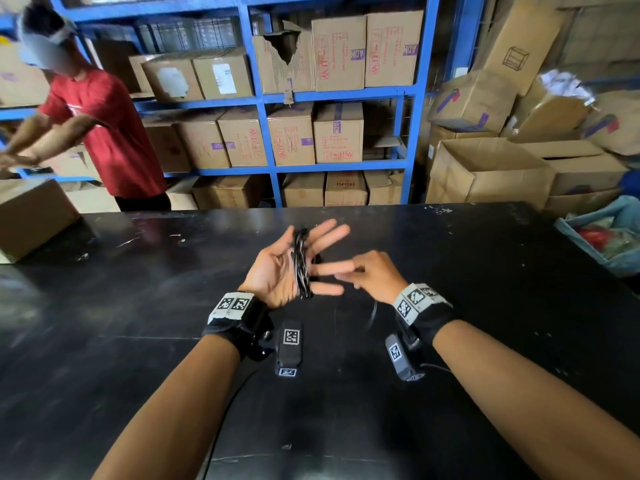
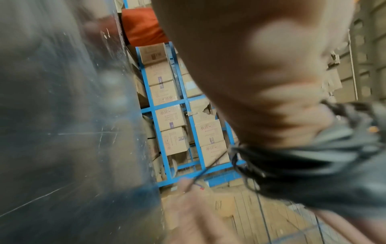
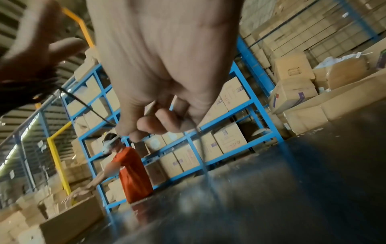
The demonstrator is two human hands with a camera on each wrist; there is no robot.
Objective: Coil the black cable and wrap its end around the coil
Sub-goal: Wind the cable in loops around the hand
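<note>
The black cable (image 1: 300, 263) is wound in several loops across the base of the straight, spread fingers of my left hand (image 1: 294, 263), held palm up above the black table (image 1: 138, 323). In the left wrist view the loops (image 2: 309, 166) lie blurred round the hand. My right hand (image 1: 363, 273) sits just right of it, fingers curled and pinching the cable's loose end. In the right wrist view the thin strand (image 3: 87, 106) runs taut from the loops to my right hand (image 3: 146, 125). A loose length (image 1: 372, 315) dangles below the right wrist.
A cardboard box (image 1: 31, 216) stands on the table's left end. A person in a red shirt (image 1: 110, 133) works behind it. Blue shelving (image 1: 270, 161) full of cartons lines the back. Open cartons (image 1: 485, 171) and a blue bin (image 1: 602, 237) sit at the right.
</note>
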